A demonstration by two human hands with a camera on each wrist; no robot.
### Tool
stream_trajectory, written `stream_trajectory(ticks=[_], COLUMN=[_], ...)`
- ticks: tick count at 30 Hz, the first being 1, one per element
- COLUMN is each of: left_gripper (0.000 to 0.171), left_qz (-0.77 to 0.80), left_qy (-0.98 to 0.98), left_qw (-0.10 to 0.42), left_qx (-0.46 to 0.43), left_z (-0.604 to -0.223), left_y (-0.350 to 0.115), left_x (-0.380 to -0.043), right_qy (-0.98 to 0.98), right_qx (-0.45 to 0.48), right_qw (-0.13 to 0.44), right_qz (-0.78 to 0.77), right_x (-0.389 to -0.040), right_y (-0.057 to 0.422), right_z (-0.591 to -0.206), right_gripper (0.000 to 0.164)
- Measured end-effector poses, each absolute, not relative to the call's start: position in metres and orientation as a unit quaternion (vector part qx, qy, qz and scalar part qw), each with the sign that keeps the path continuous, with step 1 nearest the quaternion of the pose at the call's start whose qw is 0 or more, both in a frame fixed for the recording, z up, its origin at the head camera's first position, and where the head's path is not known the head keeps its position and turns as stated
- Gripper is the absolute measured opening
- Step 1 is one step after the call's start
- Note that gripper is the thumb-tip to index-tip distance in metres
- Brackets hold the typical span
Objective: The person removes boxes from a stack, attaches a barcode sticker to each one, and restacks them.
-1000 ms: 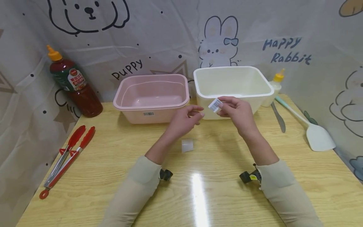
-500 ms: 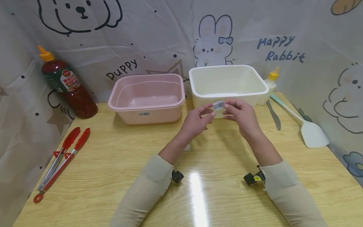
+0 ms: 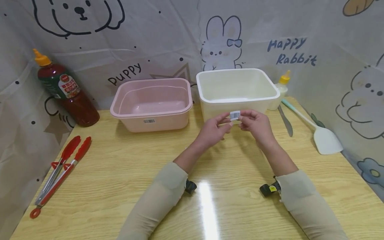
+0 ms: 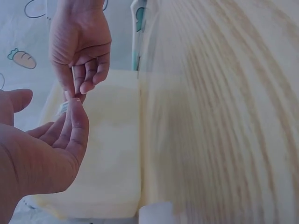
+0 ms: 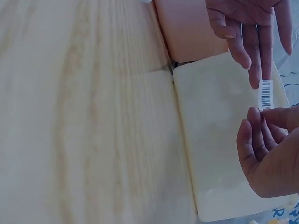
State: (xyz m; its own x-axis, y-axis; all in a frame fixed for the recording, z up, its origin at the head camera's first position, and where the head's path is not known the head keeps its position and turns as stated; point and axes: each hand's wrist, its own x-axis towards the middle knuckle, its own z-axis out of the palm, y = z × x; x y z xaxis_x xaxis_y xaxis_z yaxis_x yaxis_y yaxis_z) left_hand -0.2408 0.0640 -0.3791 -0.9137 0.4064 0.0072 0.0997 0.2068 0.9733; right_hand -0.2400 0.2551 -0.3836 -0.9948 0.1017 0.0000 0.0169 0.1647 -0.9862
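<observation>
A small white barcode sticker (image 3: 235, 115) is pinched by its edge between the thumb and fingers of my right hand (image 3: 257, 128), in front of the cream bin (image 3: 240, 105). My left hand (image 3: 213, 130) reaches in from the other side. Its extended fingertips touch or nearly touch the label, while its thumb stands apart in the left wrist view. The right wrist view shows the bars of the sticker (image 5: 266, 94) plainly, below the left hand's straight fingers (image 5: 252, 56).
A pink bin (image 3: 151, 123) bearing its own barcode stands left of the cream one. Tongs (image 3: 61, 176) and a red sauce bottle (image 3: 69, 90) are at the left. A yellow-capped bottle (image 3: 280, 91), a knife (image 3: 285, 120) and a spatula (image 3: 327, 140) are at the right.
My left hand has come rightward to the sticker in the right hand. The sticker has turned more upright and moved slightly down, and the small whitish object on the table is now hidden in the head view.
</observation>
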Motion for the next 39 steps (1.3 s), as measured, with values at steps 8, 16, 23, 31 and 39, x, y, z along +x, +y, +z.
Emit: stream_trajectory(ticks=[8,16,23,31,39], left_gripper=[0.059,0.065,0.065,0.067,0.072], left_qz=[0.606,0.623,0.620,0.618,0.617], left_qy=[0.765,0.752,0.754,0.758,0.754], left_qw=[0.133,0.145,0.146,0.150,0.159], left_qx=[0.174,0.160,0.157,0.147,0.158], left_z=[-0.388,-0.391,-0.392,-0.395,-0.398], left_y=[0.068,0.072,0.072,0.078,0.079], left_x=[-0.241,-0.242,-0.242,-0.242,-0.247], right_qy=[-0.764,-0.767,-0.768,-0.776,-0.782], right_qx=[-0.048,-0.049,-0.062,-0.075,-0.065], right_qw=[0.032,0.017,0.013,-0.009,-0.001], right_qz=[0.642,0.640,0.637,0.627,0.620], right_x=[-0.241,-0.242,-0.244,-0.244,-0.244], right_y=[0.259,0.259,0.261,0.265,0.267], right_z=[-0.388,-0.390,-0.392,-0.393,-0.395], right_gripper=[0.035,0.029,0.033,0.041,0.043])
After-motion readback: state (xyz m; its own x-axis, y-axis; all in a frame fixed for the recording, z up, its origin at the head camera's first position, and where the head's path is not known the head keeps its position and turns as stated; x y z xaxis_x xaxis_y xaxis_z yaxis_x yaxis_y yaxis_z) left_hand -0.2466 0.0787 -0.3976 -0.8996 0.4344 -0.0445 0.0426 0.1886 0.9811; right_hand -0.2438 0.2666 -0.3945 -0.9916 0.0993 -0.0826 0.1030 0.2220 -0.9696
